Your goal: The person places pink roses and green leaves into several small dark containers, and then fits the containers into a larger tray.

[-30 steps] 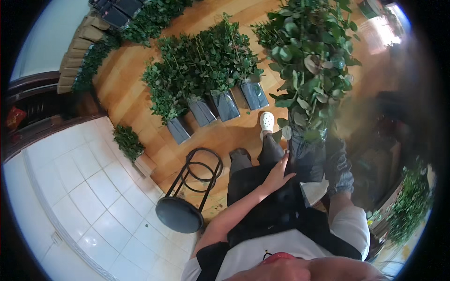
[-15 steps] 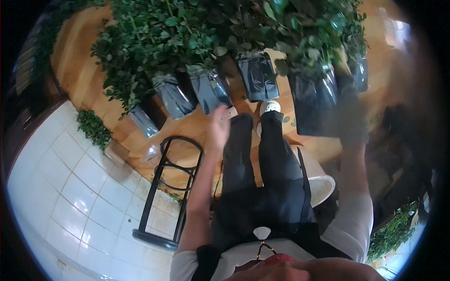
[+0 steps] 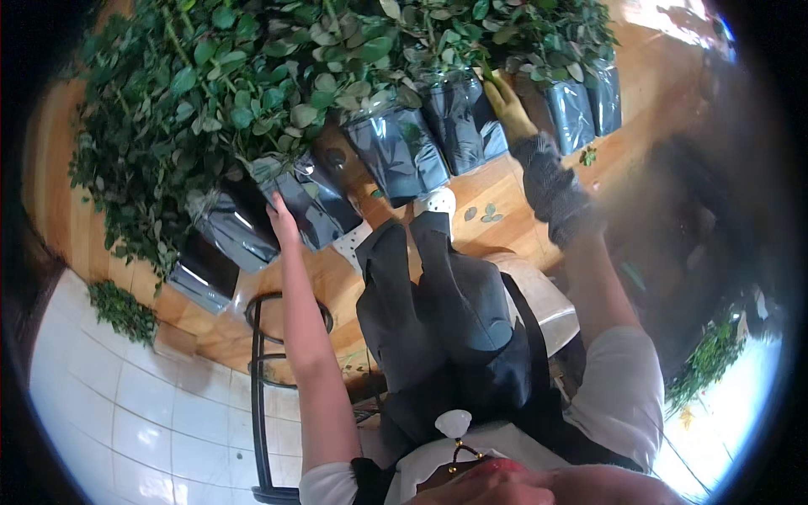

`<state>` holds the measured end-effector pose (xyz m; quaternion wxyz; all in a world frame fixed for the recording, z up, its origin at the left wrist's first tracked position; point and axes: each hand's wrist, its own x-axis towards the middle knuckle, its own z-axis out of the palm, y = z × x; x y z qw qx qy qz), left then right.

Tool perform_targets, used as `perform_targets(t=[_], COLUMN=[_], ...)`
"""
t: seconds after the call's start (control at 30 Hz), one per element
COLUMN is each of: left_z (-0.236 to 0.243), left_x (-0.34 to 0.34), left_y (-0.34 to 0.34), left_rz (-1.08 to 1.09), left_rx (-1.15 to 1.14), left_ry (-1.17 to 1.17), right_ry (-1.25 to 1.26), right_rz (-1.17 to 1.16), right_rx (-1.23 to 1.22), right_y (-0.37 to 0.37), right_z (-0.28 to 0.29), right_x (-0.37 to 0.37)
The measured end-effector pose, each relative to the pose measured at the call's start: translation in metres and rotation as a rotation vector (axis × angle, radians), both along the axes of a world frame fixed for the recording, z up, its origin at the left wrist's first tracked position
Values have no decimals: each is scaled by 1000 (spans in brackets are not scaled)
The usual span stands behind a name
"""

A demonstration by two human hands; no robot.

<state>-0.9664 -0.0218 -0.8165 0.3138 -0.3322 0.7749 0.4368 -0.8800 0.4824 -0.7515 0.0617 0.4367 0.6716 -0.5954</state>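
A row of leafy green cut stems (image 3: 252, 76) stands in black plastic-wrapped containers. My left hand (image 3: 284, 220) is against the side of one black container (image 3: 310, 215) left of my feet, with its fingers stretched out. On the right, my right hand (image 3: 510, 108), in a yellowish glove with a grey knit cuff, reaches up beside another black container (image 3: 459, 122). Its fingers look extended, their tips partly among the leaves. Between my hands stands a wide black container (image 3: 396, 151), just ahead of my white shoe (image 3: 436, 200).
More black containers stand to the left (image 3: 202, 273) and right (image 3: 572, 118). A black metal stool frame (image 3: 259, 396) is by my left leg, a pale tub (image 3: 547, 307) by my right. Loose leaves (image 3: 484, 214) lie on the wooden floor. Greenery (image 3: 122, 310) sits beside white tiles.
My right hand has moved forward and left, and the large container near it now stands farther from me, among the others. My left hand has come to a container on the left. The view has shifted.
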Motion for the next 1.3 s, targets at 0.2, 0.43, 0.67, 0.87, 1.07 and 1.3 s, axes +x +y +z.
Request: perform_targets(t=[0.2, 0.43, 0.67, 0.87, 1.07, 1.3], left_z=[3, 4, 8, -11, -6, 22], left_x=[39, 14, -3, 13, 5, -1], left_y=[68, 135, 123, 102, 131, 149], left_rz=[-321, -180, -400, -92, -113, -316], left_rx=[129, 409, 245, 466, 542, 256], left_ry=[62, 67, -67, -289, -236, -153], right_ry=[-61, -8, 66, -113, -340, -31], right_rz=[-183, 99, -517, -1226, -875, -791], right_rx=[104, 402, 731, 304, 591, 446], right_y=[1, 83, 94, 208, 250, 223], right_z=[9, 5, 17, -72, -122, -86], right_x=[67, 24, 109, 248, 241, 238])
